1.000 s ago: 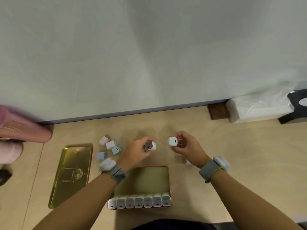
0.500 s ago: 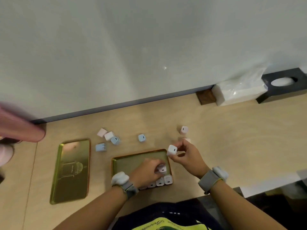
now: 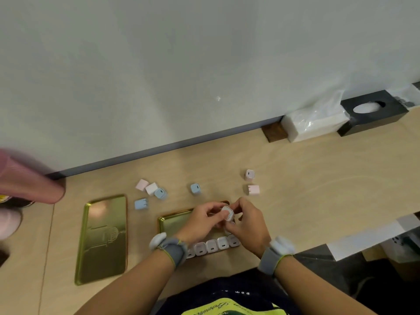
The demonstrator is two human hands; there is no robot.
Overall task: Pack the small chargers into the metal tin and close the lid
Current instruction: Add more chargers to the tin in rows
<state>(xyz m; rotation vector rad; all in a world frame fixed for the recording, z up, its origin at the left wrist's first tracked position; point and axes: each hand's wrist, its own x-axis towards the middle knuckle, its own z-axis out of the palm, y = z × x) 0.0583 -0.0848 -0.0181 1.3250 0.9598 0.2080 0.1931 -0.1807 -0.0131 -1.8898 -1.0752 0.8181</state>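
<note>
The gold metal tin (image 3: 172, 223) lies open near the table's front edge, with a row of white chargers (image 3: 212, 246) standing along its near wall. Above the tin's right part, my left hand (image 3: 202, 220) and my right hand (image 3: 246, 222) meet, both pinching one white charger (image 3: 228, 213). The tin's gold lid (image 3: 104, 237) lies flat to the left. Loose chargers remain on the table: a pink, white and blue cluster (image 3: 151, 189), a blue one (image 3: 141, 203), a blue one (image 3: 195, 188), and two pink ones (image 3: 250, 174) (image 3: 253, 190).
A pink cylinder (image 3: 29, 180) lies at the far left. At the back right by the wall are a small wooden block (image 3: 273, 131), a wrapped tissue pack (image 3: 316, 123) and a black tissue box (image 3: 372, 112). The table's edge runs close to my body.
My left hand set its charger in the tin, then rose to meet my right hand. Both hands now hold the white charger over the tin. The camera tilted down.
</note>
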